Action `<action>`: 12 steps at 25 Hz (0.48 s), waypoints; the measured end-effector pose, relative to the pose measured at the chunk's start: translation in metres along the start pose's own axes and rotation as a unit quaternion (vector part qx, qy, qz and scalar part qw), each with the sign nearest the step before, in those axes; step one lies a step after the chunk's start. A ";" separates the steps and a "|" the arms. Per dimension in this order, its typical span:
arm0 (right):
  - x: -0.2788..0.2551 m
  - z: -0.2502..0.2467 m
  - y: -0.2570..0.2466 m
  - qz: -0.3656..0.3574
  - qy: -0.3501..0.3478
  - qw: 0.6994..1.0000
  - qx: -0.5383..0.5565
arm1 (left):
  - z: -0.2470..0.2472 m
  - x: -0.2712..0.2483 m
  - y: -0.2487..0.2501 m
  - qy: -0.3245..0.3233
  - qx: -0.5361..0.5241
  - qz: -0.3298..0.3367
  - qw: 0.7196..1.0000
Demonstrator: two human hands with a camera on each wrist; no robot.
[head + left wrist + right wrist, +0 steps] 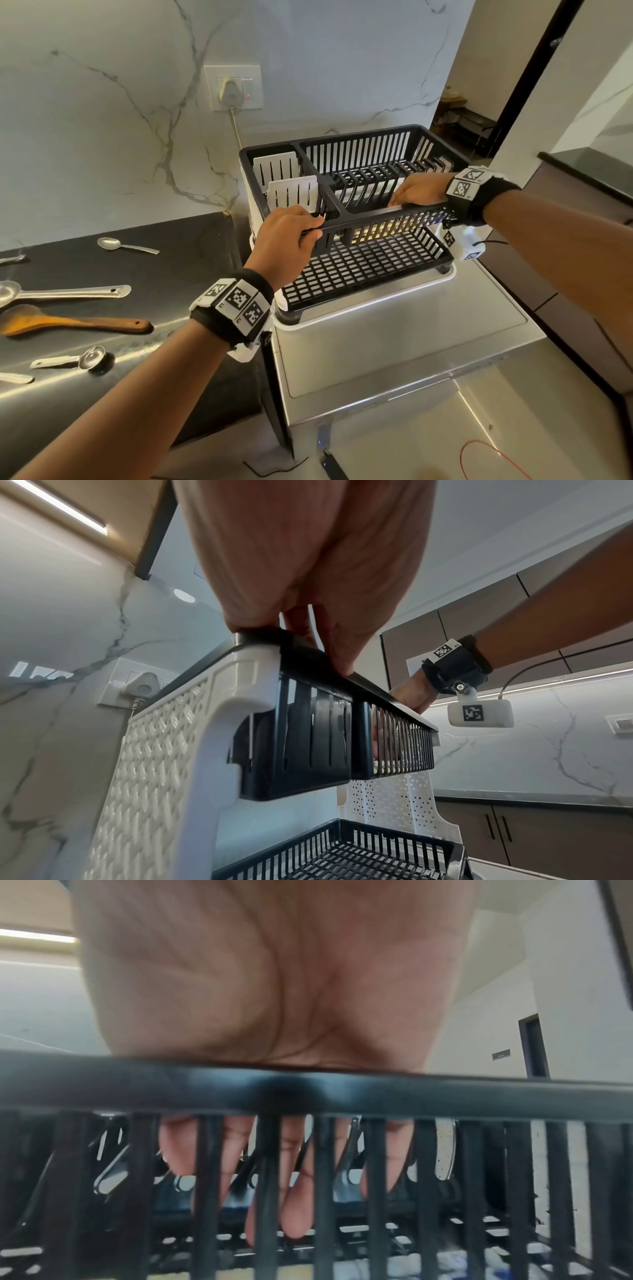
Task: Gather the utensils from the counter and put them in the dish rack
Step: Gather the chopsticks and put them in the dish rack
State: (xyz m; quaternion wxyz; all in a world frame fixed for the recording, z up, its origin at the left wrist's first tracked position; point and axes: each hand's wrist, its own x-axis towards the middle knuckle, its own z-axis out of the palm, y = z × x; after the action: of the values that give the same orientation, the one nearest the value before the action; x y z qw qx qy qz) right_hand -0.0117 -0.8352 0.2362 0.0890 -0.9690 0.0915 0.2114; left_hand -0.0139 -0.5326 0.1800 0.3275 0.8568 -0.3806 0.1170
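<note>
Black two-tier dish rack [346,205] holds no utensils; my left hand [286,236] and right hand [419,190] grasp its front rim; spoons [65,293] lie loose on dark counter [144,270].

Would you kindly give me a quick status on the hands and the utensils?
Left hand and right hand both grip the front rim of the black plastic dish rack. Steel spoons and brown wooden spatula lie on the dark counter. Nothing obstructing.

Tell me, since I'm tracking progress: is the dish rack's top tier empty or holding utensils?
Empty, as far as the head view shows: the dish rack holds no utensils; both hands, left hand and right hand, grip its front rim.
</note>
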 end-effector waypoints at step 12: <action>0.006 -0.002 -0.029 0.030 -0.086 0.994 -0.065 | 0.000 0.000 -0.001 -0.001 0.006 0.004 1.000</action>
State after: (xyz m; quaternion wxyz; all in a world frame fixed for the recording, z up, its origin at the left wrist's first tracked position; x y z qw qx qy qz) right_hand 0.0008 -0.8079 0.2392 0.0268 -0.9478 0.0990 0.3019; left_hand -0.0129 -0.5316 0.1795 0.3218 0.8571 -0.3839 0.1199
